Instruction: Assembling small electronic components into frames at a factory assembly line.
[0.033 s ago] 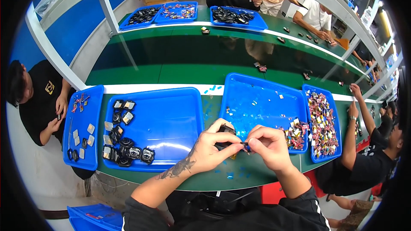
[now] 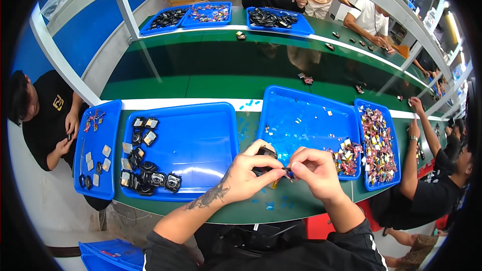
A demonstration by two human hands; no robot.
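My left hand [image 2: 253, 173] is closed round a small black housing [image 2: 266, 151], mostly covered by the fingers. My right hand [image 2: 316, 173] meets it in a pinch of thumb and forefinger; whatever tiny part lies between those fingertips is too small to make out. Below the joined fingertips a bit of yellow [image 2: 274, 184] shows. Both hands are over the near edge of a blue tray [image 2: 311, 101] with small wired pieces [image 2: 348, 154] in its right corner. To the left, another blue tray [image 2: 201, 115] carries several black housings [image 2: 157, 179], some with round lens-like fronts.
At the right, a narrow blue tray [image 2: 357, 104] is heaped with small wired pieces. A left tray [image 2: 111, 115] holds flat pieces beside a seated co-worker [image 2: 50, 115]. Beyond runs a green belt [image 2: 201, 65] with scattered parts; white posts [image 2: 125, 12] frame it. Other people work across and right.
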